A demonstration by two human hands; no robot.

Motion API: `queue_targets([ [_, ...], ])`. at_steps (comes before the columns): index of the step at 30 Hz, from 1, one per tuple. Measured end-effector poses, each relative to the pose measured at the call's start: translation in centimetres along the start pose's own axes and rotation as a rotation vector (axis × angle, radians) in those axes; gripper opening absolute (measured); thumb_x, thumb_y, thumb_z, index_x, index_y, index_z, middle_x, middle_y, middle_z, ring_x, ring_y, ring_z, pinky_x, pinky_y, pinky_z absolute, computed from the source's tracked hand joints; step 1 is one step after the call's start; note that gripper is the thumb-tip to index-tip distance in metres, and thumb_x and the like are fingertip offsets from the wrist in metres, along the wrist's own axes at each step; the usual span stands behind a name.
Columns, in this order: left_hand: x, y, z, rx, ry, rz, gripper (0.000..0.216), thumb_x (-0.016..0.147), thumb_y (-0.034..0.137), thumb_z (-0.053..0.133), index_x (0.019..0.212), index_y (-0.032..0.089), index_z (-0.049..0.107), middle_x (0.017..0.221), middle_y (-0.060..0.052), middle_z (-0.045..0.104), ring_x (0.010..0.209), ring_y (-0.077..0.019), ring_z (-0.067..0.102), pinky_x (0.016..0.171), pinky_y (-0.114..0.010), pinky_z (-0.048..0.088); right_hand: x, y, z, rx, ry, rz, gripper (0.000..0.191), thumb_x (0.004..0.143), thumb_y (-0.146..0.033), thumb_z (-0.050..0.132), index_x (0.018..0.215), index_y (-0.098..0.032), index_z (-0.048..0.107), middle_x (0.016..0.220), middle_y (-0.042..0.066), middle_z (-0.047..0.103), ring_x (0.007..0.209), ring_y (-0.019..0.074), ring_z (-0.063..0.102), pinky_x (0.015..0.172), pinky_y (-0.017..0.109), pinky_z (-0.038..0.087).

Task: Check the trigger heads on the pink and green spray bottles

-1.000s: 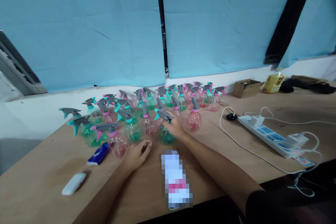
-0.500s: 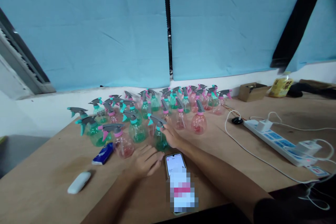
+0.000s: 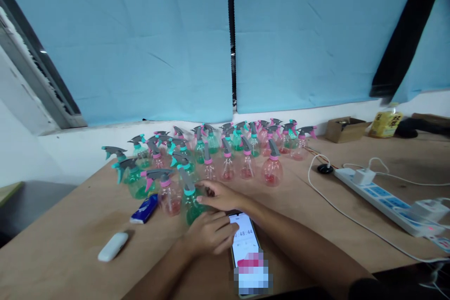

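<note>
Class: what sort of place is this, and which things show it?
Probably a small workshop or packing bench: many identical spray bottles, a power strip, a bare plywood table.

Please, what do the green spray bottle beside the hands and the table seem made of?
The green spray bottle looks like see-through plastic, tinted green, with a slight shine. Its grey trigger top seems matt, opaque plastic. The table looks like bare plywood or similar board: light brown, dull, with faint stains.
</note>
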State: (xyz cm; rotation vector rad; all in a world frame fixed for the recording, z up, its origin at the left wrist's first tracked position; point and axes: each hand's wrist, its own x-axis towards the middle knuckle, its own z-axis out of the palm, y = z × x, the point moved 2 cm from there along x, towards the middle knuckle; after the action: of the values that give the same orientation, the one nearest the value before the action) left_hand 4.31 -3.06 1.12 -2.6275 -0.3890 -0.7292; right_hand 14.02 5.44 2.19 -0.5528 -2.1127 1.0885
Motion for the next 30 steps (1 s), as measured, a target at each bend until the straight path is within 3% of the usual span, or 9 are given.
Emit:
queue_targets([
  [3, -0.1, 0.1, 0.4, -0.002, -0.02, -0.008, 0.014, 0.086, 0.016, 0.052, 0.094, 0.018, 0.064, 0.065, 0.0, 0.06, 0.058, -0.0141, 0.056, 0.055, -0.026, 0.045, 0.9, -0.9, 0.6, 0.037, -0.086, 0.019, 0.046, 0.089, -0.035, 0.062, 0.133, -0.024, 0.053, 0.101, 0.003, 0.064, 0.074, 0.0117, 0.054, 0.068, 0.024, 0.046],
  [11, -0.5, -0.4, 0.4, -0.047, 0.004, -0.059, 0.014, 0.087, 0.017, 0.05, 0.087, 0.017, 0.064, 0.068, -0.002, 0.064, 0.062, -0.0144, 0.061, 0.06, -0.025, 0.049, 3.1, -2.1, 2.7, -0.039, -0.143, -0.045, 0.047, 0.082, -0.016, 0.063, 0.128, -0.025, 0.057, 0.115, 0.002, 0.065, 0.095, 0.016, 0.062, 0.085, 0.028, 0.049],
  [15, -0.8, -0.4, 1.0, -0.044, -0.009, -0.078, 0.014, 0.088, 0.019, 0.05, 0.088, 0.018, 0.064, 0.075, -0.004, 0.068, 0.069, -0.0161, 0.064, 0.067, -0.027, 0.052, 3.3, -1.9, 3.5, -0.034, -0.204, -0.04, 0.049, 0.084, -0.015, 0.059, 0.131, -0.027, 0.056, 0.114, 0.001, 0.067, 0.097, 0.0165, 0.063, 0.087, 0.029, 0.049],
  [19, -0.7, -0.4, 1.2, -0.034, -0.016, -0.086, 0.015, 0.088, 0.019, 0.05, 0.085, 0.018, 0.064, 0.07, -0.003, 0.066, 0.064, -0.0155, 0.063, 0.063, -0.027, 0.051, 3.9, -2.3, 3.7, -0.018, -0.255, -0.028, 0.043, 0.086, -0.014, 0.054, 0.127, -0.026, 0.06, 0.116, 0.001, 0.068, 0.101, 0.0164, 0.063, 0.089, 0.029, 0.048],
  [21, -0.6, -0.5, 1.1, -0.026, -0.01, -0.106, 0.015, 0.088, 0.02, 0.05, 0.085, 0.018, 0.064, 0.069, -0.002, 0.067, 0.063, -0.0157, 0.063, 0.062, -0.027, 0.05, 4.5, -3.1, 3.1, -0.034, -0.151, -0.096, 0.035, 0.087, -0.01, 0.049, 0.115, -0.023, 0.066, 0.111, 0.002, 0.069, 0.1, 0.0157, 0.063, 0.089, 0.029, 0.047],
  [25, -0.7, -0.9, 1.1, 0.018, -0.014, -0.18, 0.014, 0.086, 0.022, 0.051, 0.086, 0.02, 0.064, 0.068, -0.002, 0.067, 0.059, -0.0158, 0.064, 0.059, -0.027, 0.05, 6.3, -5.5, 1.3, -0.206, 0.233, -0.203, 0.023, 0.09, -0.015, 0.048, 0.102, -0.019, 0.068, 0.098, 0.003, 0.069, 0.091, 0.0148, 0.061, 0.083, 0.027, 0.045],
  [27, -0.8, -1.0, 1.3, 0.048, -0.009, -0.211, 0.014, 0.085, 0.022, 0.051, 0.087, 0.019, 0.064, 0.065, -0.002, 0.067, 0.056, -0.0159, 0.063, 0.056, -0.027, 0.049, 7.4, -6.3, 0.8, -0.292, 0.301, -0.16, 0.023, 0.092, -0.027, 0.052, 0.11, -0.021, 0.065, 0.094, 0.002, 0.068, 0.085, 0.0155, 0.061, 0.078, 0.027, 0.044],
  [30, -1.1, -1.0, 1.3, 0.059, 0.005, -0.192, 0.012, 0.083, 0.022, 0.053, 0.086, 0.019, 0.064, 0.064, -0.002, 0.067, 0.054, -0.0167, 0.063, 0.053, -0.027, 0.047, 9.0, -6.5, 1.1, -0.384, 0.268, -0.065, 0.035, 0.09, -0.043, 0.059, 0.118, -0.023, 0.063, 0.087, 0.001, 0.069, 0.078, 0.0176, 0.062, 0.07, 0.027, 0.043],
])
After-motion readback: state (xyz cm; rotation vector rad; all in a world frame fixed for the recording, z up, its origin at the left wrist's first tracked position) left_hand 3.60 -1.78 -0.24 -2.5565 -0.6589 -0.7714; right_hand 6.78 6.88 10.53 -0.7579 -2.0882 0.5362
